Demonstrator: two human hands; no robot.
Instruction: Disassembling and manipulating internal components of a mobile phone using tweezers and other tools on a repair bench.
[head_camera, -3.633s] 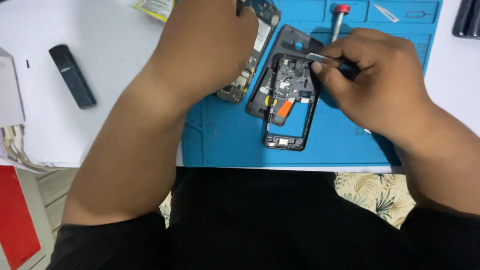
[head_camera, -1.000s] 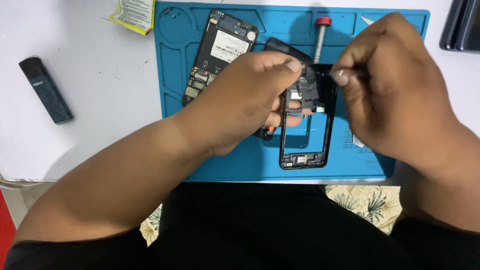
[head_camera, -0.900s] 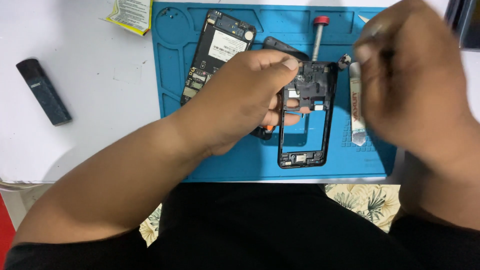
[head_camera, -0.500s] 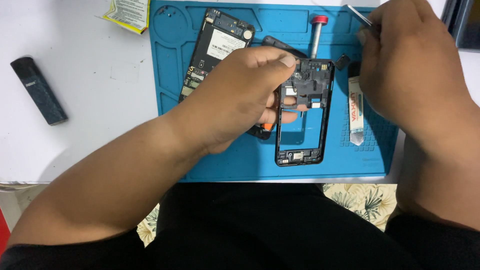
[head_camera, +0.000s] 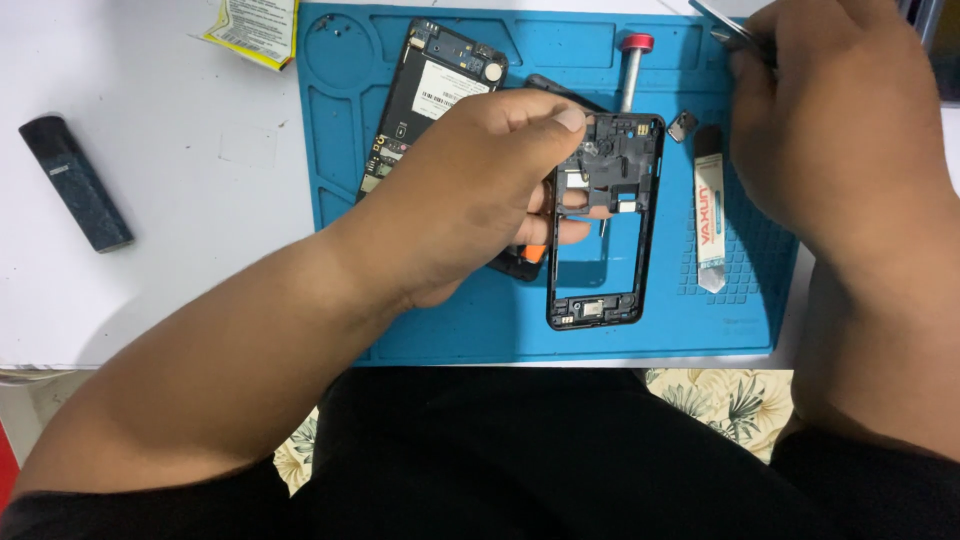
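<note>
— So what's different from a second ago?

— Mostly the right hand (head_camera: 840, 130). It was working right over the top of the black phone frame (head_camera: 605, 225) with the metal tweezers (head_camera: 725, 22); now it has drawn back to the far right corner of the blue mat (head_camera: 330, 190), well clear of the frame. Its fingers are pinched round the tweezers, whose tips poke out past the mat's top edge.

— And the other one?

— The left hand (head_camera: 480, 190) has stayed put. Its fingers clasp the frame's upper left corner, thumb on top, pressing it flat on the mat.

— Anything come out?

— A small dark part (head_camera: 682, 126) lies just beside the frame's top right corner, next to a white pry tool (head_camera: 708, 222). I judge it was lifted from the frame, though I can't tell for sure.

— Rest of the surface (head_camera: 180, 200)?

— The circuit board assembly (head_camera: 430, 100) sits upper left on the mat, a red-capped screwdriver (head_camera: 630, 68) above the frame, a dark bar-shaped device (head_camera: 75, 182) off on the white.
</note>
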